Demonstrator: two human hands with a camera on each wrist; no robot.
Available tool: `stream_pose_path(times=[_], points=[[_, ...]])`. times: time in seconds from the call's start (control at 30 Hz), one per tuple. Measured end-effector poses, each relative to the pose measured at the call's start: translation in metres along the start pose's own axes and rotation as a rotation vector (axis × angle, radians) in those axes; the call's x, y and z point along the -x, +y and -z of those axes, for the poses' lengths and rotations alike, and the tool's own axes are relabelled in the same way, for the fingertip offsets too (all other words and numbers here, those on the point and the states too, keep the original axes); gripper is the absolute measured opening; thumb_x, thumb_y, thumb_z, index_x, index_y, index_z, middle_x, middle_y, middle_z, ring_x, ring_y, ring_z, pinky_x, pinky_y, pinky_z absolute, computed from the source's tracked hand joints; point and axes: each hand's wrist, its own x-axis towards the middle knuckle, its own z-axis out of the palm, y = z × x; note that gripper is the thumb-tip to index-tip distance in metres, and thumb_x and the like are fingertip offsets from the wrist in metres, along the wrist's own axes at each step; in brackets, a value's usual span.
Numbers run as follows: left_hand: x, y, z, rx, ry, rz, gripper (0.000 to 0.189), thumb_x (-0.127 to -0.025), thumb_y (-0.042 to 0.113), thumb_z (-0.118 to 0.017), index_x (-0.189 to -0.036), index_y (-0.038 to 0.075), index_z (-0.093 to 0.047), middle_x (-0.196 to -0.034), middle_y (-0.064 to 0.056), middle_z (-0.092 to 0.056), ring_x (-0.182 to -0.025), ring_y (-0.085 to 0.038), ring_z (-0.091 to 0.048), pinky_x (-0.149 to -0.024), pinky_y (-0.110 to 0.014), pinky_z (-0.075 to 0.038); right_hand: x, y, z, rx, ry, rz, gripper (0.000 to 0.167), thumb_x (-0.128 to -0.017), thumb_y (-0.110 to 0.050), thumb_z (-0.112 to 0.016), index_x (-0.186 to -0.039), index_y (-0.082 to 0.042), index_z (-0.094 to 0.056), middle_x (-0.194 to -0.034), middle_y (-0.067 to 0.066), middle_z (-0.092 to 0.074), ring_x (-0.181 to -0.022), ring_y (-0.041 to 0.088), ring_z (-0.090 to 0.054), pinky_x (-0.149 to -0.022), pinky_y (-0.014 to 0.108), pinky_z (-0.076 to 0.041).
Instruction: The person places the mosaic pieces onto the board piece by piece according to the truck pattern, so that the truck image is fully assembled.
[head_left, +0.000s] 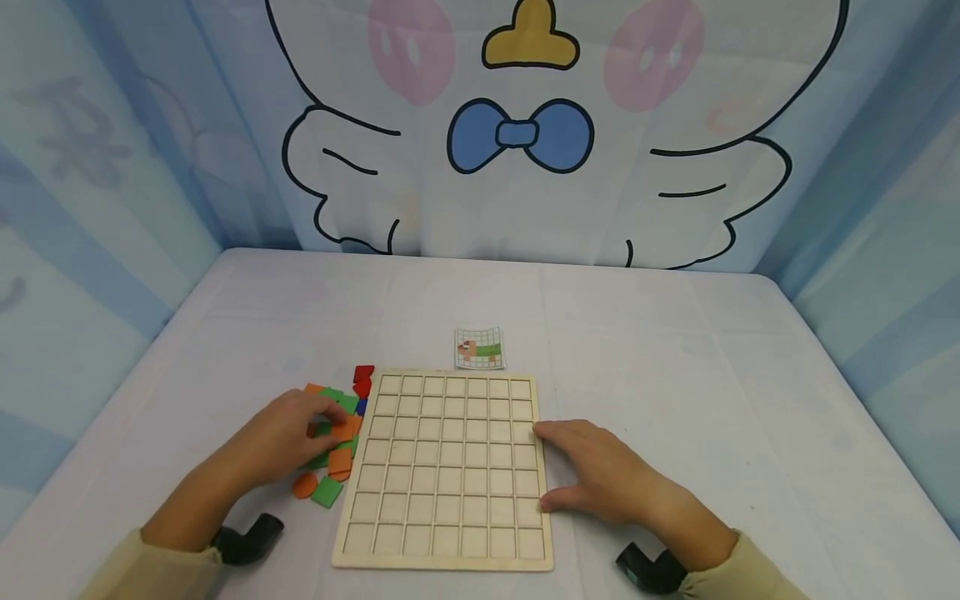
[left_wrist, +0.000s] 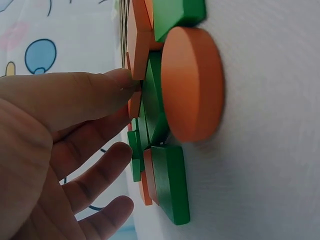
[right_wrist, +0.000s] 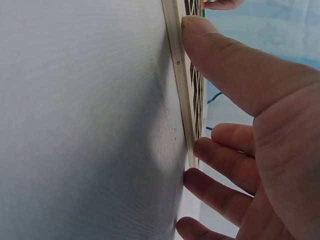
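On white cloth (head_left: 660, 358), a spread right hand (head_left: 603, 473) touches a compartmented board (head_left: 448, 477); the left hand (head_left: 281, 433) pinches an orange tile (head_left: 344, 430).

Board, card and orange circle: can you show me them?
Board (head_left: 452, 452): head view, a square near its middle.
Card (head_left: 480, 348): head view, middle of its picture.
Orange circle (left_wrist: 186, 85): left wrist view, its flat face.

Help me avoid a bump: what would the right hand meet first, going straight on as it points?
The wooden grid board; the right hand has fingers at its edge, apparently touching, though depth is unclear.
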Motion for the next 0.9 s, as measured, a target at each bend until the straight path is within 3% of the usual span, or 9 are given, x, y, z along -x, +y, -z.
stream_pose_path(times=[0.5,0.9], points=[[-0.0025,0.0001,-0.0021,-0.046,0.018,0.000,0.021,-0.086,0.016,-0.079,-0.105,0.008,-0.072,-0.102,0.000,-0.066,-0.094,-0.022,-0.054,-0.082,-0.044,-0.051,0.0002,0.0012,-0.0003,-0.005,-0.010,-0.008,0.082,-0.080,-0.046,-0.082,-0.141,0.001,-0.052,-0.138,0.016,-0.056,-0.127,0.036,-0.052,-0.102,0.054,-0.041],[-0.0034,0.0065,-0.0033,-0.063,0.051,0.007,0.020,-0.087,0.017,-0.079,-0.105,0.009,-0.073,-0.109,-0.006,-0.065,-0.109,-0.031,-0.055,-0.094,-0.052,-0.049,-0.0001,0.0001,0.0008,-0.003,-0.006,-0.007,0.082,-0.080,-0.046,-0.082,-0.141,0.001,-0.052,-0.138,0.015,-0.056,-0.127,0.035,-0.052,-0.102,0.055,-0.041]])
